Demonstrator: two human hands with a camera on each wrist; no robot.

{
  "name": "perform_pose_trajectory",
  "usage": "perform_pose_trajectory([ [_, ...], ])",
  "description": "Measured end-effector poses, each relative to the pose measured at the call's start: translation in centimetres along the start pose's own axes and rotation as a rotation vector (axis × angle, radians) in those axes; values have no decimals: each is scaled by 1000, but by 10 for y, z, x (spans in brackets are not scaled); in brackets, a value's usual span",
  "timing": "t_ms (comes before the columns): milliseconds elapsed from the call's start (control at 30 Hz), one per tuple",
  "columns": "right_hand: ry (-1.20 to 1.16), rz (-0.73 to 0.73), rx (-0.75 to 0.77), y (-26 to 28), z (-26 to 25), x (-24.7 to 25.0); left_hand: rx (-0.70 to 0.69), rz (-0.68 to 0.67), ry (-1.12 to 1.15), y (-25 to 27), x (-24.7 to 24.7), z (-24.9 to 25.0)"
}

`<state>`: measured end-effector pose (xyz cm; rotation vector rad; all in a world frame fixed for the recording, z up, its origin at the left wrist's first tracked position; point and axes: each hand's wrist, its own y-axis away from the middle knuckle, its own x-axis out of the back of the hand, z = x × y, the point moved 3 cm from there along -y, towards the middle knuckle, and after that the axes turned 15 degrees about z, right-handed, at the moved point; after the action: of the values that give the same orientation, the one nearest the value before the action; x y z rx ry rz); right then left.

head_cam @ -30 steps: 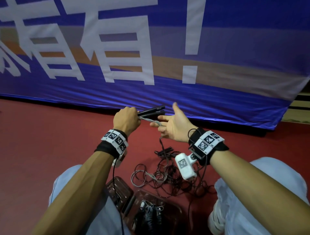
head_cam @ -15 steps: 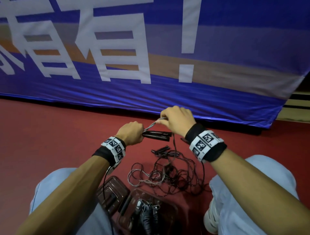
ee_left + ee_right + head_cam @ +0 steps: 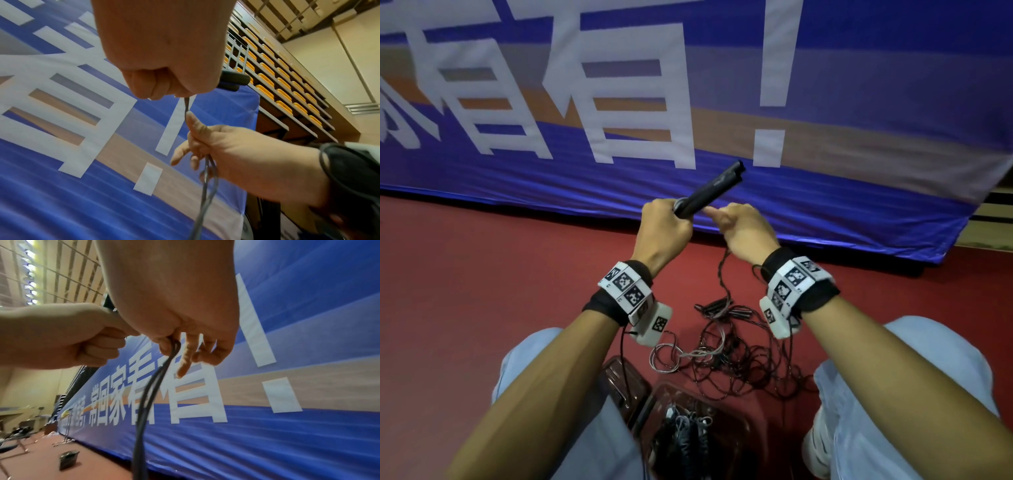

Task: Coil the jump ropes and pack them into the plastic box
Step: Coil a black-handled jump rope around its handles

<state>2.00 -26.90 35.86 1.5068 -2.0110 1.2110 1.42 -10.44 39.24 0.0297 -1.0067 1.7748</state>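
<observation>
Bare red floor point(image 3: 482, 291) spreads leftward; left hand point(image 3: 662, 236) grips both black handles point(image 3: 710, 192) (tilted up-right), right hand point(image 3: 746, 233) pinches the doubled cord point(image 3: 726, 274).

Near end of the black jump-rope handles point(image 3: 707, 192) buried in the left hand's point(image 3: 663, 230) fist, brown translucent plastic box point(image 3: 744, 432) cropped by head view's bottom edge.

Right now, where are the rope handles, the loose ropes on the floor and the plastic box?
rope handles point(image 3: 710, 192), head view, middle of the black shafts.
loose ropes point(image 3: 739, 363), head view, centre of the tangle.
plastic box point(image 3: 751, 423), head view, right rim.
</observation>
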Motion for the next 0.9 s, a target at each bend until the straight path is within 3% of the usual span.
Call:
perform_pose_trajectory([
  [167,-185,41,-58,12,-26,-28,130,76,-51,-17,5,-18],
  [300,-117,-47,-24,38,-45,-66,155,10,-196,-17,-2,-33],
  [533,-17,-160,199,52,-56,-46,165,-102,-342,-9,-4,-53],
  [733,230,-137,395,55,-34,-18,-123,-412,-595,35,-32,-46],
  [900,294,-78,345,37,-6,-4,-298,-510,-699,49,-41,-39],
])
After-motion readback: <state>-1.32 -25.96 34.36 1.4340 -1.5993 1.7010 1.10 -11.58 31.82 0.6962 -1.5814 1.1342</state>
